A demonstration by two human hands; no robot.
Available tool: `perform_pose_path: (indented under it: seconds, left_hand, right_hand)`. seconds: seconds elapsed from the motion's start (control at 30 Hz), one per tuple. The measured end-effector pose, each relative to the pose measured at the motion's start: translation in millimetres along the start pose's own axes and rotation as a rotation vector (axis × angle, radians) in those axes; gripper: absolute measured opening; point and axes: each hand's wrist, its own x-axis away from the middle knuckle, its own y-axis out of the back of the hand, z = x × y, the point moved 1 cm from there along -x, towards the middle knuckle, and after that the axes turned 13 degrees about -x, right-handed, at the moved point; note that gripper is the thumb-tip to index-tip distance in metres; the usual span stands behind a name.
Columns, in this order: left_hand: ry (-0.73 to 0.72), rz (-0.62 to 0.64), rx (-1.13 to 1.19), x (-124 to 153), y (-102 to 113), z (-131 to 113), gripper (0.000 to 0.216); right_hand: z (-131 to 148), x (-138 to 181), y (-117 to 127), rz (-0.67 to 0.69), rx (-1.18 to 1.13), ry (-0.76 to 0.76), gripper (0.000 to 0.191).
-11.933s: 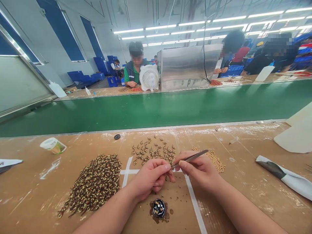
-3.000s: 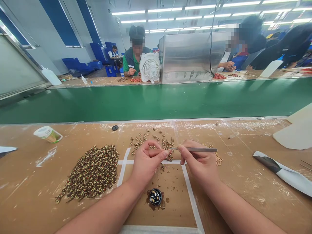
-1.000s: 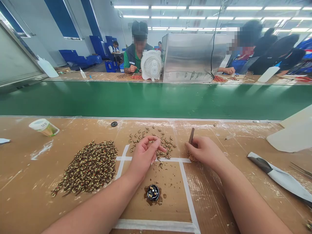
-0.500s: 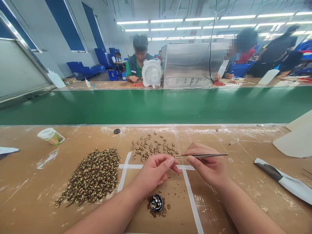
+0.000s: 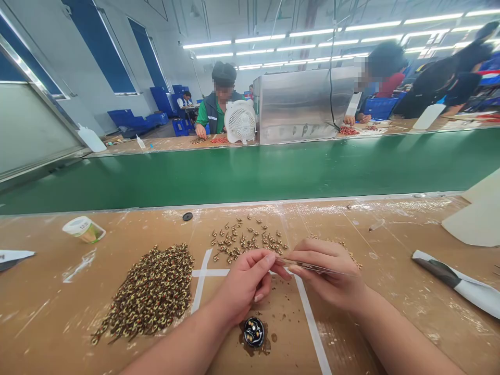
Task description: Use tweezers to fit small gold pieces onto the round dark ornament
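My left hand point(image 5: 248, 284) is closed in a pinch, thumb against forefinger; whatever sits between the fingertips is too small to make out. From the right, my right hand point(image 5: 332, 268) grips slim metal tweezers point(image 5: 310, 266), their tips meeting the left fingertips. Below the hands a small round black dish point(image 5: 253, 333) holds dark liquid with a few light bits, and a wet stain surrounds it. Beyond the hands lie scattered small brown-and-cream pieces point(image 5: 242, 240) with thin tails. A large heap of similar pieces point(image 5: 154, 291) lies left of my left forearm.
White tape strips point(image 5: 312, 323) mark the brown tabletop. Tiny beige bits point(image 5: 349, 252) lie behind my right hand. A white cup point(image 5: 84, 229) and black cap point(image 5: 187, 216) stand farther back. A green belt point(image 5: 195, 177) runs across, with co-workers point(image 5: 222, 99) beyond it.
The tweezers have tilted, their rear end dropping, and my right hand has moved slightly left and down towards the left fingertips. The beige bits behind it now show. The view has tilted a little.
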Motion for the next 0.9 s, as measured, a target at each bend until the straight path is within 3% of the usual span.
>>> perform_pose_path:
  seconds: [0.27,0.57,0.9]
  left_hand:
    - [0.048,0.072,0.172,-0.6,6.4,0.4,0.034]
    - [0.075,0.201,0.275,0.2,8.6,0.5,0.027]
    - [0.016,0.398,0.252,1.6,8.5,6.9,0.025]
  right_hand:
    - [0.8,-1.1,-3.7,-0.247,-0.109,-0.078,0.014]
    - [0.5,-0.4,-8.6,-0.272,-0.211,-0.142,0.012]
    - [-9.1,-2.8,-8.3,-0.240,-0.491,-0.393,0.036]
